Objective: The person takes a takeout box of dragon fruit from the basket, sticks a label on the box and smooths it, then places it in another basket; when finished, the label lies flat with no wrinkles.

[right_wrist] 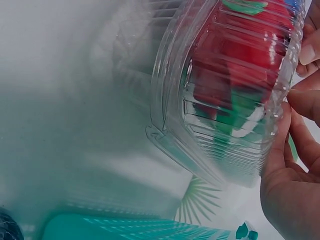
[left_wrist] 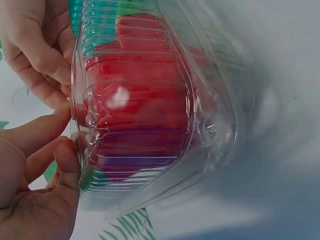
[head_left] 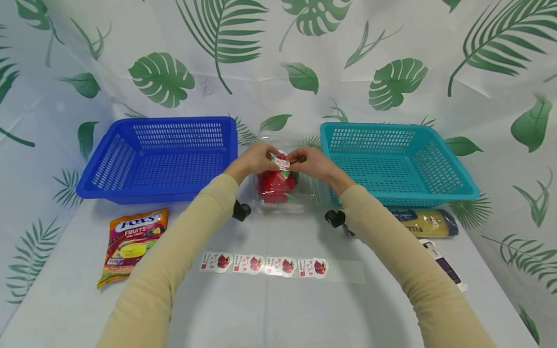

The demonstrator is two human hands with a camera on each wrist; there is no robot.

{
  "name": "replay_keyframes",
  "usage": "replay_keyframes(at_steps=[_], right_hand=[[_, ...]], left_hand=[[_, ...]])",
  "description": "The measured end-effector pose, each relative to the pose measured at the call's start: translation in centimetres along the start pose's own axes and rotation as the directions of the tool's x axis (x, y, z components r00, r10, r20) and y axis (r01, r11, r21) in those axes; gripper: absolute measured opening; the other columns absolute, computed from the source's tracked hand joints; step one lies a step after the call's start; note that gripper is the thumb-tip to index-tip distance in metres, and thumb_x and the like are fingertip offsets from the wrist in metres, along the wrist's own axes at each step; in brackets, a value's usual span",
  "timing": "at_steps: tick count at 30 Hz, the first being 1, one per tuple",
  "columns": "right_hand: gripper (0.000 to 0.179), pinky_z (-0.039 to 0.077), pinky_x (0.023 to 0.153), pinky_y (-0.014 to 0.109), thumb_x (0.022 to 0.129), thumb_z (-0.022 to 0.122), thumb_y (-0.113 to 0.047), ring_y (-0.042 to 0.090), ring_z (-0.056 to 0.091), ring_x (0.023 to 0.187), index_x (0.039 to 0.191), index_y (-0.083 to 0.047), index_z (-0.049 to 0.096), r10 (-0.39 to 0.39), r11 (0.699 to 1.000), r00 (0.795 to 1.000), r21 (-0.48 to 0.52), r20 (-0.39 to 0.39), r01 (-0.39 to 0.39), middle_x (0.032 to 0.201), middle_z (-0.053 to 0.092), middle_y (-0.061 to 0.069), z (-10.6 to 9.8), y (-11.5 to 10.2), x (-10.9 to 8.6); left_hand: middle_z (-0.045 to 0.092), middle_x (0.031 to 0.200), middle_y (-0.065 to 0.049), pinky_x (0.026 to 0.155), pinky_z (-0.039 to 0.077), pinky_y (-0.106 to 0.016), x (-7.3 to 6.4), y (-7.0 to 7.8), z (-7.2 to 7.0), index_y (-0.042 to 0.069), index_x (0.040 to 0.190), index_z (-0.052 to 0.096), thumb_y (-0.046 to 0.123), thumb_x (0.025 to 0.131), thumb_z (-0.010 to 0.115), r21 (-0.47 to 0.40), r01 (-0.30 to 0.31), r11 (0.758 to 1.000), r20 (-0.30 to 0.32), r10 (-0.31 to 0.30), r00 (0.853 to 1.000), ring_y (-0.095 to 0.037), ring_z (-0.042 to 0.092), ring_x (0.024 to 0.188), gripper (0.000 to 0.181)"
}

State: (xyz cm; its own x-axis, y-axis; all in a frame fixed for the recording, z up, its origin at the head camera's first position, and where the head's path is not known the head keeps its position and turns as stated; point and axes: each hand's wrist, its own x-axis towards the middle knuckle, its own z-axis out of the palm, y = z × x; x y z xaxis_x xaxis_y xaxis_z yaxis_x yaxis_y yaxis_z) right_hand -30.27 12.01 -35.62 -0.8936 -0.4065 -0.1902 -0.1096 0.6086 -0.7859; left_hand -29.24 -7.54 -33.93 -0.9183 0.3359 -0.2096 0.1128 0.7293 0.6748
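Between the two baskets sits a clear plastic clamshell box (head_left: 306, 193) with red, fruit-like things (head_left: 274, 186) with green parts inside. Over the top of its lid, a white sticker (head_left: 282, 163) with red fruit print is spread between both hands. My left hand (head_left: 260, 158) pinches the sticker's left side, and my right hand (head_left: 313, 163) pinches its right side. In the left wrist view, the fingertips of the left hand (left_wrist: 42, 185) are right at the lid. From the right wrist, the right hand (right_wrist: 295, 155) shows close against the lid's top edge.
A blue basket (head_left: 156, 193) stands left, a teal basket (head_left: 409, 197) right. A candy bag (head_left: 132, 244) lies at the left. A strip of stickers (head_left: 348, 271) lies in front. On the right are a spaghetti pack (head_left: 428, 223) and a white-and-dark package (head_left: 444, 263), partly behind the right sleeve.
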Motion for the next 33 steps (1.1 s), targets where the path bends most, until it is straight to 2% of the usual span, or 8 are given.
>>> replay_keyframes(at_steps=[6, 13, 21, 33], right_hand=[[0.033, 0.049, 0.09, 0.038, 0.093, 0.067, -0.017, 0.027, 0.053, 0.104, 0.123, -0.004, 0.062, 0.005, 1.0, 1.0, -0.031, -0.02, -0.006, 0.114, 0.06, 0.013, 0.13, 0.09, 0.1], [0.034, 0.048, 0.094, 0.042, 0.095, 0.063, -0.014, 0.028, 0.051, 0.109, 0.127, -0.005, 0.06, 0.036, 0.999, 0.999, -0.018, -0.021, -0.037, 0.118, 0.058, 0.013, 0.07, 0.07, 0.11], [0.043, 0.046, 0.098, 0.048, 0.095, 0.063, -0.017, 0.032, 0.047, 0.122, 0.137, -0.009, 0.054, 0.053, 0.998, 0.999, -0.044, 0.005, -0.053, 0.136, 0.05, 0.011, -0.05, -0.16, -0.1], [0.046, 0.046, 0.097, 0.047, 0.095, 0.064, -0.017, 0.033, 0.047, 0.121, 0.138, -0.007, 0.053, 0.021, 0.998, 1.0, -0.062, 0.018, -0.019, 0.138, 0.049, 0.013, -0.05, -0.15, -0.03]], left_hand=[[0.06, 0.12, -0.016, 0.091, 0.05, -0.037, 0.24, -0.14, 0.4, 0.003, 0.132, 0.059, 0.016, 0.095, 0.065, 0.016, -0.009, 1.0, -0.041, 0.01, 0.999, -0.026, 0.055, 0.106, 0.04], [0.059, 0.12, -0.016, 0.092, 0.049, -0.035, 0.39, 0.0, 0.81, 0.001, 0.134, 0.057, 0.013, 0.096, 0.062, 0.016, -0.006, 1.0, -0.071, 0.007, 0.997, -0.026, 0.054, 0.107, 0.04], [0.058, 0.124, -0.017, 0.094, 0.049, -0.035, 0.15, 0.22, 0.67, 0.001, 0.139, 0.052, 0.014, 0.097, 0.061, 0.022, 0.0, 1.0, -0.048, 0.001, 0.999, -0.026, 0.055, 0.109, 0.044], [0.058, 0.124, -0.016, 0.095, 0.049, -0.038, 0.05, -0.09, 0.01, 0.004, 0.137, 0.054, 0.018, 0.093, 0.068, -0.018, 0.01, 1.0, -0.001, -0.01, 1.0, -0.027, 0.055, 0.11, 0.049]])
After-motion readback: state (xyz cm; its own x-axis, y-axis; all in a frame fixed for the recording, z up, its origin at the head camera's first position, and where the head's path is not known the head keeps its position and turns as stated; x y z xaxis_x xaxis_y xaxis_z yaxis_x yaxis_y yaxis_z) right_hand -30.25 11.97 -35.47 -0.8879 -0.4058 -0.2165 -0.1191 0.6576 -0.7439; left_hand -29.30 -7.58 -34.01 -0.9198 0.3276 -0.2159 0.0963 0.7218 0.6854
